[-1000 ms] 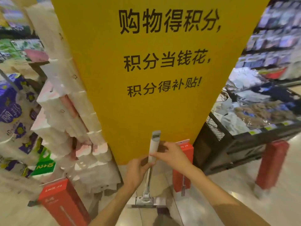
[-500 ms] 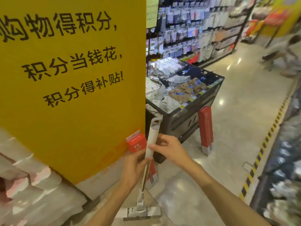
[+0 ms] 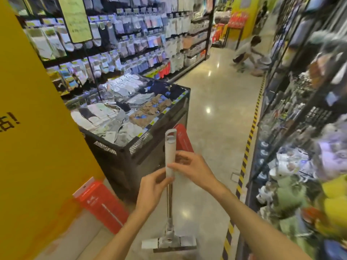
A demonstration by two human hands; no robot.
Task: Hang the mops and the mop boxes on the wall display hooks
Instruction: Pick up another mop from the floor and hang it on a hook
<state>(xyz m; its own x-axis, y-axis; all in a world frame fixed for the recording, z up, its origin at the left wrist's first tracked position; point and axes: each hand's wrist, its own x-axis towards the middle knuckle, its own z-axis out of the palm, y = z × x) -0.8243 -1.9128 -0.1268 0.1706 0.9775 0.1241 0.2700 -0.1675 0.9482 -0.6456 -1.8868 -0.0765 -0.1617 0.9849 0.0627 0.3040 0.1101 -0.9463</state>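
Yellow sign [image 3: 37,128] with a black partial character and "!", other labels too blurred

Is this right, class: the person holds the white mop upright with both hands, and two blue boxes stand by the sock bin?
Not quite. The head view shows both boxes are red, not blue. The left hand and right hand do hold the white mop upright by the sock bin.

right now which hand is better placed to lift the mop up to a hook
Right, I'd guess. The right hand pinches the white grip higher up, nearer the hanging loop; the left hand holds its lower end, better for steadying the mop.
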